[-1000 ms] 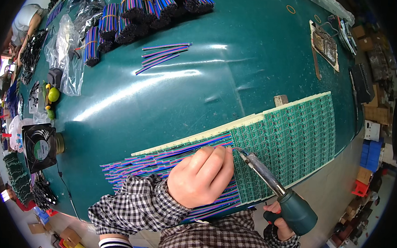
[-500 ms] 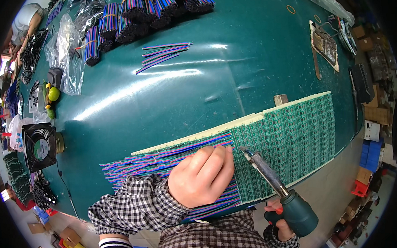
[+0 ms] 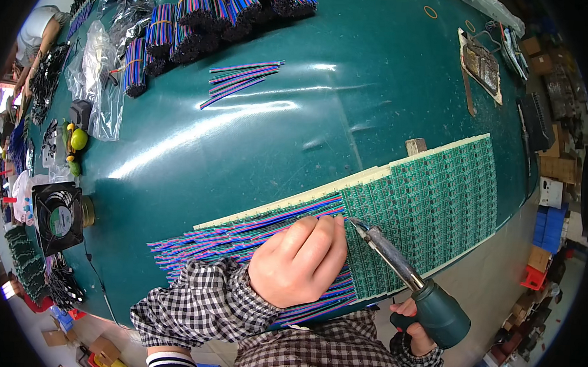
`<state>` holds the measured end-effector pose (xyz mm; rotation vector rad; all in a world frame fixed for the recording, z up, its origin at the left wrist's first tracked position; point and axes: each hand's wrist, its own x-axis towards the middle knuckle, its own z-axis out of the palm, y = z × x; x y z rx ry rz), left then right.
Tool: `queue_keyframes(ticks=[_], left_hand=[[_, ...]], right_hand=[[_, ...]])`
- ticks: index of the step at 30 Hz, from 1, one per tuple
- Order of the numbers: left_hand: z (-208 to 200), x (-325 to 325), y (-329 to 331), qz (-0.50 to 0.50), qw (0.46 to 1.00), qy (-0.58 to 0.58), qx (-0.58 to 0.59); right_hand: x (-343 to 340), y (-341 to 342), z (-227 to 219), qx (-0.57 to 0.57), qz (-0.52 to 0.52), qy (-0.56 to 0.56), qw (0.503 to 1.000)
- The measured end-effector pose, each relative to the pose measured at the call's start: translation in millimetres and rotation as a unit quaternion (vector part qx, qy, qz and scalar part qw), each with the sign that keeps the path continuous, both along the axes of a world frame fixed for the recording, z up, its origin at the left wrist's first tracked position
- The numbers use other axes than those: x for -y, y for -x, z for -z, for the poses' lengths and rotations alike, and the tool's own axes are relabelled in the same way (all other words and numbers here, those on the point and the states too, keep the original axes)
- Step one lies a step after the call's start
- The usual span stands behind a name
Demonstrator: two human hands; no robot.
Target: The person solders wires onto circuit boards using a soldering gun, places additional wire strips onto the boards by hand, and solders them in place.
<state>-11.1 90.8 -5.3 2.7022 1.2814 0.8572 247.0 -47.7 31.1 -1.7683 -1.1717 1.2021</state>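
My left hand [image 3: 298, 259] is closed in a pinch at the end of a flat multicoloured ribbon wire, against a panel of green circuit boards [image 3: 437, 206]. Its fingers hide most of that wire. My right hand [image 3: 420, 338] grips a soldering gun [image 3: 440, 314] with a dark green body and a metal barrel slanting up to the left. The gun's tip touches or hovers just over the panel, right beside my left fingertips. Many blue, red and black ribbon wires [image 3: 203, 243] lie side by side from the panel's left part, passing under my left hand and sleeve.
Banded wire bundles [image 3: 161, 30] stand at the far left, with several loose wires [image 3: 240, 83] nearer. A black fan [image 3: 59, 218] sits at the left. A small block [image 3: 415, 147] touches the panel's far edge. A stained tray [image 3: 481, 67] lies at the far right.
The soldering gun's tip has shifted slightly left, closer to my left fingertips. My left hand has stayed in place.
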Motion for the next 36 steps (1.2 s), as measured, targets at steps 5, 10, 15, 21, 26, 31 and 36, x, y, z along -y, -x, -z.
queue_keyframes(ticks=[5, 10, 15, 21, 26, 31, 36], left_hand=[[1, 1, 0, -0.005, 1.000, -0.007, -0.004], [1, 2, 0, -0.005, 1.000, -0.014, -0.006], [3, 2, 0, -0.003, 1.000, -0.022, -0.014], [4, 0, -2, -0.002, 1.000, -0.014, -0.004], [-22, 2, 7, -0.012, 0.997, 0.074, -0.008], [-45, -53, 61, -0.078, 0.982, 0.122, 0.119], [30, -125, 124, -0.192, 0.971, 0.125, 0.060]], right_hand=[[-2, 1, -1, -0.003, 0.003, 0.012, 1.000], [5, -2, 4, 0.006, 0.002, -0.020, 1.000], [4, -2, 3, -0.026, 0.016, -0.016, 0.999], [3, 0, 8, -0.122, 0.066, -0.027, 0.990], [-20, 5, 5, -0.260, 0.095, -0.077, 0.958], [-19, -31, 21, -0.258, 0.152, -0.174, 0.938], [-53, -11, 28, -0.285, 0.119, -0.187, 0.932]])
